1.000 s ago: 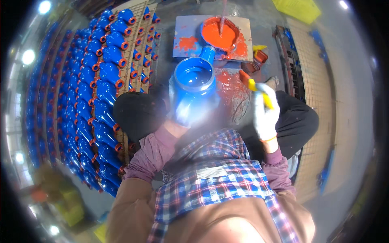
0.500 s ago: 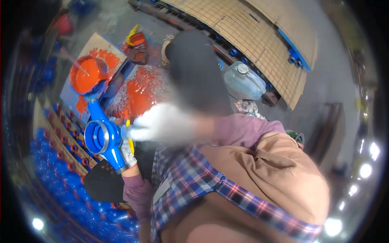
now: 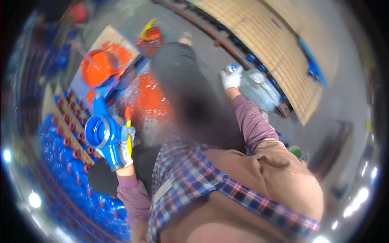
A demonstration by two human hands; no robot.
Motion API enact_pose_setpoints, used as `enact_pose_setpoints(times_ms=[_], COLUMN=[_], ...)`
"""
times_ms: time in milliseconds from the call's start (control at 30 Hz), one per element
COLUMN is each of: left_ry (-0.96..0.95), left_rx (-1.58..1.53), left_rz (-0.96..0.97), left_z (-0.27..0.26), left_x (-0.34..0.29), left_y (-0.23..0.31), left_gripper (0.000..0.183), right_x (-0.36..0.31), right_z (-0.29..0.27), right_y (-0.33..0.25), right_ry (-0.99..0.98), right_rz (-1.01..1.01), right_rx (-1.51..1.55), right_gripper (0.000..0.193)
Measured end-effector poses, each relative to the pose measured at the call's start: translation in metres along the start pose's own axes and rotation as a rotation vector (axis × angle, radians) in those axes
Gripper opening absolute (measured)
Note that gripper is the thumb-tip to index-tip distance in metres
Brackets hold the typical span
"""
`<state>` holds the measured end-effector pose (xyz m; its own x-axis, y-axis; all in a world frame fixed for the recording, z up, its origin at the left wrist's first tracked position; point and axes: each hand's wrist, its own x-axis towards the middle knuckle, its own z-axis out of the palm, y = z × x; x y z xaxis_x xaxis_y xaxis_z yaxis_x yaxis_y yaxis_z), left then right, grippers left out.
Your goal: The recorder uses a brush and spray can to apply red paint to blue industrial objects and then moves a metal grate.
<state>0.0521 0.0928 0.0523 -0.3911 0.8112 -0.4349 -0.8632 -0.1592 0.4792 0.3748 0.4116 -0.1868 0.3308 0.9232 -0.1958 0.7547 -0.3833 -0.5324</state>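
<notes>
One blue pipe fitting (image 3: 108, 131) and one yellow-handled brush (image 3: 129, 141) are gripped together in the left hand (image 3: 124, 148), just off the near corner of one board (image 3: 106, 35) bearing one pot of red paint (image 3: 96, 69). One small round piece (image 3: 233, 68) is touched by the right hand (image 3: 231, 79), whose closure cannot be told, beside one clear jug (image 3: 262, 93) near the edge of one rack (image 3: 247, 32).

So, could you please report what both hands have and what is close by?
Left hand: holding blue casting, yellow-handled tool. Right hand: at small round blue part, grip unclear. Clear jug close beside it.
</notes>
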Motion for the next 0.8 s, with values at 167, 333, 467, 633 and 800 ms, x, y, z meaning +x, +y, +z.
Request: enact_pose_setpoints(times_ms=[167,333,467,633,800], left_ry=[0.132,-0.132,-0.151,-0.062,-0.139], left_rx=[1.155,0.180,0.363,0.584,0.127], left_rz=[0.451,0.284,0.361,0.511,0.340], left_z=[0.018,0.019,0.022,0.025,0.022], left_x=[-0.001,0.011,0.011,0.002,0.009], left_y=[0.017,0.034,0.024,0.008,0.010], left_gripper=[0.040,0.041,0.036,0.033,0.045], right_x=[0.025,0.016,0.005,-0.012,-0.130], right_z=[0.020,-0.023,-0.125,-0.248,-0.212], right_y=[0.025,-0.003,-0.063,-0.197,-0.249], right_ry=[-0.053,-0.082,0.077,0.364,-0.131], right_rz=[-0.282,-0.468,-0.532,-0.759,-1.185], right_rx=[0.563,0.402,0.488,1.276,1.054], right_gripper=[0.067,0.078,0.073,0.051,0.045])
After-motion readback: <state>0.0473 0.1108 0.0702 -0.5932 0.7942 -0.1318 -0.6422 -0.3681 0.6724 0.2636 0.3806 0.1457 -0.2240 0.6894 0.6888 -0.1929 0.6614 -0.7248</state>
